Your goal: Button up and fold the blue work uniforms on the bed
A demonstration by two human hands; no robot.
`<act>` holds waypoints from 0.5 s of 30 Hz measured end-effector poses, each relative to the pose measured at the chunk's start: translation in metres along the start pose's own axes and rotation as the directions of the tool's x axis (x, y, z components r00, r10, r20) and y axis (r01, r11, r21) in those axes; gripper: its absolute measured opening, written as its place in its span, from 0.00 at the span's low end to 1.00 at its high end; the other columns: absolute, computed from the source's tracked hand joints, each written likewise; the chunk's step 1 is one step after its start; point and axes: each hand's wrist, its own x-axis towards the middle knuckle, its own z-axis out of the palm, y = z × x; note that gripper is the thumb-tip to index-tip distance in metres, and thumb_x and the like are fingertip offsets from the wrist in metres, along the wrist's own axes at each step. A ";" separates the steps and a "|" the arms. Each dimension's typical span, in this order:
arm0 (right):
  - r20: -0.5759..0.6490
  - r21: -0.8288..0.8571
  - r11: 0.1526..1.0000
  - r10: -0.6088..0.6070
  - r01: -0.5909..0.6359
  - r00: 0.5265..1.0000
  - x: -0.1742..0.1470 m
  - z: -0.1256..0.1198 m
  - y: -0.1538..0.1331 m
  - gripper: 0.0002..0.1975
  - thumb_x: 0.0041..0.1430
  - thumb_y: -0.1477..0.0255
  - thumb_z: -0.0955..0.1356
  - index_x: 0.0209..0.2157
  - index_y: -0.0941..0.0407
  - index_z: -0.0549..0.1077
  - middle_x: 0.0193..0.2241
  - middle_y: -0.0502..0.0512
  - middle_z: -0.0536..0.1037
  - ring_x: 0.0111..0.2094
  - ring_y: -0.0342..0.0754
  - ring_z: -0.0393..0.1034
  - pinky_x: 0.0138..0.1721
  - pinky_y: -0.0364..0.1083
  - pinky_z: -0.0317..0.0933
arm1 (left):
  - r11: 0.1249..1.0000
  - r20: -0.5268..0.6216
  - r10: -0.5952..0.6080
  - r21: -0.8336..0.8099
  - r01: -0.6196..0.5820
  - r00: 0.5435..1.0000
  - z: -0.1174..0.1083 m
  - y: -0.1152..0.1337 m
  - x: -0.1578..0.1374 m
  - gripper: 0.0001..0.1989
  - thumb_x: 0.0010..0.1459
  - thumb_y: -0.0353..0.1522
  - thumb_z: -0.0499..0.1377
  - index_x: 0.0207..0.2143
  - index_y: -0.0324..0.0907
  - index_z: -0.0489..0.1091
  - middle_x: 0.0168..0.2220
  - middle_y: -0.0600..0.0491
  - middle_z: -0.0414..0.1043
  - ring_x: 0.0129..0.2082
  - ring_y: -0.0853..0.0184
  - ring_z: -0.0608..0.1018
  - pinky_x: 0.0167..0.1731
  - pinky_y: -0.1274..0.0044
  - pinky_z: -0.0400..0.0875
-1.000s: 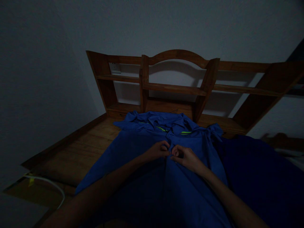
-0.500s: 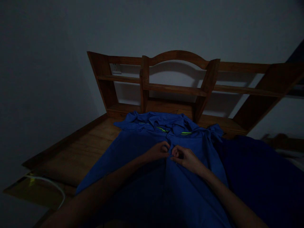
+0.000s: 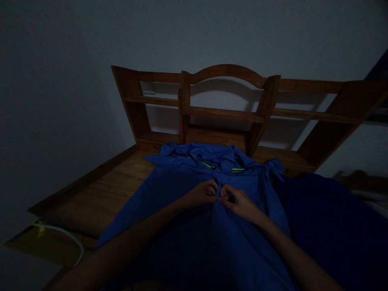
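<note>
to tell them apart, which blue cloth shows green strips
The brighter shirt, centre; green strips show on it, none visible on the darker cloth at right.

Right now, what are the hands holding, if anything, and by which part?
The left hand and right hand appear to pinch the blue shirt by its front opening; it is too dark to tell whether they grip a button.

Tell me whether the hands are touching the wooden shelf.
No, the left hand and right hand are at the blue shirt, apart from the wooden shelf.
</note>
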 end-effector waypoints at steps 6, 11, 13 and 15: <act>0.037 -0.071 0.997 -0.031 0.033 0.999 -0.004 -0.003 -0.007 0.07 0.62 0.68 0.60 0.32 0.54 0.65 0.26 0.48 0.70 0.28 0.42 0.65 0.31 0.42 0.54 | 1.000 -0.005 0.026 -0.005 -0.026 1.000 0.003 0.003 -0.002 0.19 0.45 0.37 0.65 0.35 0.39 0.62 0.24 0.59 0.64 0.23 0.75 0.68 0.25 0.82 0.61; 0.068 0.010 0.999 -0.041 0.040 0.997 -0.002 -0.004 -0.001 0.12 0.64 0.65 0.58 0.32 0.55 0.66 0.28 0.49 0.69 0.29 0.43 0.64 0.31 0.41 0.54 | 1.000 0.023 0.027 0.005 -0.027 0.999 0.003 0.004 -0.002 0.17 0.48 0.38 0.63 0.37 0.39 0.62 0.25 0.59 0.64 0.23 0.74 0.68 0.25 0.82 0.62; 0.070 0.040 0.998 -0.044 0.041 0.997 -0.001 -0.004 0.002 0.12 0.64 0.64 0.58 0.32 0.55 0.66 0.27 0.48 0.69 0.29 0.43 0.63 0.31 0.41 0.54 | 1.000 0.020 0.017 0.026 -0.017 1.000 0.003 0.004 -0.003 0.18 0.48 0.39 0.63 0.37 0.39 0.62 0.25 0.59 0.64 0.23 0.75 0.67 0.24 0.82 0.60; 0.068 0.063 0.997 -0.048 0.043 0.997 0.000 -0.003 0.004 0.13 0.64 0.64 0.58 0.31 0.56 0.66 0.27 0.48 0.68 0.29 0.42 0.63 0.32 0.41 0.54 | 0.998 0.007 0.023 0.057 -0.023 1.000 0.004 0.002 -0.003 0.20 0.46 0.39 0.64 0.37 0.40 0.62 0.24 0.60 0.62 0.23 0.75 0.66 0.23 0.83 0.58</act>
